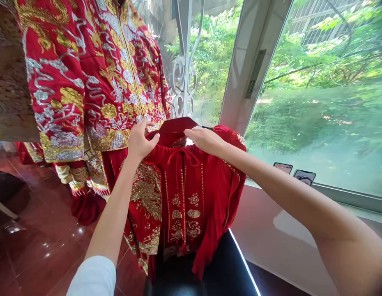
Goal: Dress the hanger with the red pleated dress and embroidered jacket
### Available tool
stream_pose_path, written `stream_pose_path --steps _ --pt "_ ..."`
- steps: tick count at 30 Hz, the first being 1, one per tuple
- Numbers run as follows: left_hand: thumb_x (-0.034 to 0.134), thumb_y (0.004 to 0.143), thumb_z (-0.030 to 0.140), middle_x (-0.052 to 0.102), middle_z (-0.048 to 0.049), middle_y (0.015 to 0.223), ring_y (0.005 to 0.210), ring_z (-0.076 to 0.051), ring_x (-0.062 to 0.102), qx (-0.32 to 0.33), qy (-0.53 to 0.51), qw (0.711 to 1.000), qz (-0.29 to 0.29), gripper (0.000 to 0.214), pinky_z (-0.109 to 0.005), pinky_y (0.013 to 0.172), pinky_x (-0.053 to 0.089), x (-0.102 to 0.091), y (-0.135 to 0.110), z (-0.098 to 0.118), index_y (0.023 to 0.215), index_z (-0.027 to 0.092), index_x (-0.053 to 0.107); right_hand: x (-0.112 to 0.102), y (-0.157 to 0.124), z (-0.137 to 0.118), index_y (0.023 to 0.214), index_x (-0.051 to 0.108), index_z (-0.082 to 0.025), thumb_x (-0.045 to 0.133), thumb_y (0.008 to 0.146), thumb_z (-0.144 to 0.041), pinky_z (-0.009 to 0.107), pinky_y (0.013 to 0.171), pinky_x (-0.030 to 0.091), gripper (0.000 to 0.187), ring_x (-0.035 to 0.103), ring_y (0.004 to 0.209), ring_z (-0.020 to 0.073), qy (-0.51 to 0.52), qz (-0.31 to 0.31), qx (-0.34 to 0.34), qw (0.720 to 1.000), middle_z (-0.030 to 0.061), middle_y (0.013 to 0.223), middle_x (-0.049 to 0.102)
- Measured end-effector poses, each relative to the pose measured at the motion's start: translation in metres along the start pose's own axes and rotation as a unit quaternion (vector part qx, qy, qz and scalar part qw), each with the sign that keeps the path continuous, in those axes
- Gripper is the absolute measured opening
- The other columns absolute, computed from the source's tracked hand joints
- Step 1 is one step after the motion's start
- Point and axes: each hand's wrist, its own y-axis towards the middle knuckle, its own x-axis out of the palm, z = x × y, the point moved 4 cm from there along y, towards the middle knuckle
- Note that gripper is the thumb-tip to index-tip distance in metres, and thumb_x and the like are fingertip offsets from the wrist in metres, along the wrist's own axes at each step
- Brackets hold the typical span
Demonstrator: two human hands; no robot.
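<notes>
In front of me hangs a red embroidered jacket [194, 181], its gold-trimmed front facing me and a tie bow at the neck. My left hand [141, 140] pinches it at the left shoulder near the stand-up collar [181, 125]. On the other side of the neck, my right hand [206, 139] has its fingers closed on the collar edge. A thin dark piece shows just behind my right hand; I cannot tell what it is. Gold embroidery covers the jacket's left panel [148, 191], and a red tassel [183, 246] dangles at the middle.
A larger red jacket [117, 74] with gold and silver embroidery hangs at the left. Behind is a window with a white scrolled grille [183, 86]. Two phones [304, 177] lean on the sill at right. A black surface [178, 281] lies below the garment, over a red tiled floor [55, 242].
</notes>
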Motion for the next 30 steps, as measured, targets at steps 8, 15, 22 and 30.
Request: stream_pose_path --steps 8,15,22,30 --pt "0.047 0.090 0.028 0.070 -0.0110 0.090 0.089 -0.025 0.064 0.000 0.254 0.961 -0.106 0.022 -0.032 0.069 0.046 0.047 -0.024 0.067 0.097 0.015 0.064 0.007 0.004 -0.005 0.083 0.050 -0.018 0.037 0.088 -0.015 0.026 0.059 0.029 0.014 0.046 0.063 0.0155 0.126 0.075 0.014 0.989 0.0047 0.070 0.055" --pt "0.047 0.092 0.035 0.072 -0.0057 0.085 0.084 -0.023 0.067 -0.082 0.171 0.977 -0.092 0.024 -0.029 0.066 0.044 0.065 -0.017 0.059 0.091 0.022 0.067 -0.028 -0.004 0.057 0.090 0.066 -0.016 0.047 0.085 -0.020 0.029 0.066 0.039 0.020 0.058 0.078 0.0196 0.133 0.189 0.185 0.955 0.0078 0.085 0.067" --pt "0.039 0.095 0.026 0.072 -0.0132 0.092 0.090 -0.024 0.066 -0.159 0.139 0.977 -0.037 0.031 -0.030 0.069 0.044 0.108 -0.005 0.090 0.098 0.015 0.068 0.002 0.023 0.087 0.084 0.073 -0.017 0.075 0.065 -0.043 0.030 0.060 0.045 0.032 0.056 0.063 0.0158 0.427 -0.256 0.207 0.843 0.0025 0.068 0.067" --pt "0.046 0.091 0.025 0.070 -0.0089 0.085 0.087 -0.022 0.066 -0.100 0.073 0.992 -0.001 0.024 -0.028 0.072 0.044 0.124 -0.006 0.083 0.094 0.020 0.069 0.009 0.048 0.061 0.073 0.067 -0.013 0.076 0.059 -0.049 0.026 0.057 0.038 0.040 0.049 0.059 0.0124 0.305 -0.372 0.046 0.876 -0.0023 0.055 0.057"
